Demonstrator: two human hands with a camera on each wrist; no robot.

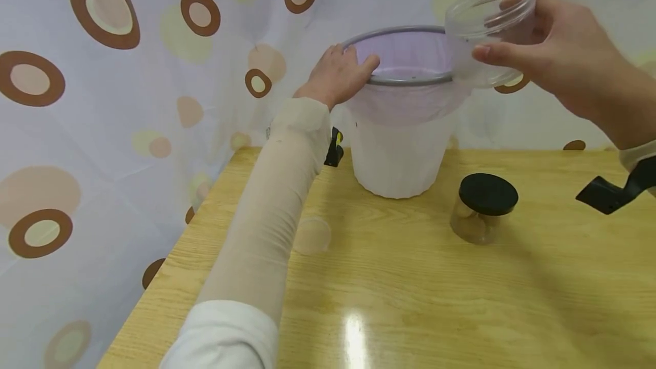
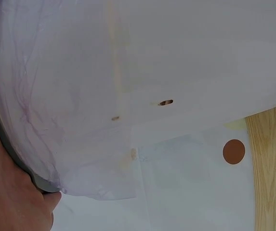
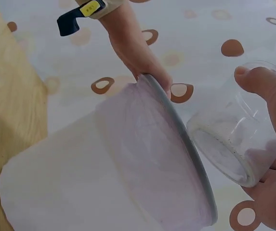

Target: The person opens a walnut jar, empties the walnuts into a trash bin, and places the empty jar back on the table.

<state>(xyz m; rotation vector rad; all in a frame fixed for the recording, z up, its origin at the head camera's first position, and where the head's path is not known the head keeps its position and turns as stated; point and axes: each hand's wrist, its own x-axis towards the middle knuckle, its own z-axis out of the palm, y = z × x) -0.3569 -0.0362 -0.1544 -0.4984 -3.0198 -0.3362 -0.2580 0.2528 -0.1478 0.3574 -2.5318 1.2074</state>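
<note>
Right hand (image 1: pixel 569 56), one: mine, thumb and fingers curled around a clear jar (image 1: pixel 482 30), spread only as wide as its body. The jar was tilted, threaded mouth upward, held at the right side of the grey rim (image 1: pixel 410 81) of a white bin (image 1: pixel 402 152); whether jar and rim touched, I could not tell. Left hand (image 1: pixel 338 76), one: also mine, curled over the rim at its left and gripping it. The bin stood upright on a wooden table (image 1: pixel 410 300), its pale purple liner (image 1: pixel 410 104) folded down outside. Lidded jar (image 1: pixel 474 224), one: black lid (image 1: pixel 488 193) on, brownish contents, stood right of the bin. Backdrop (image 1: pixel 154 84): pale, printed with brown ovals.
</note>
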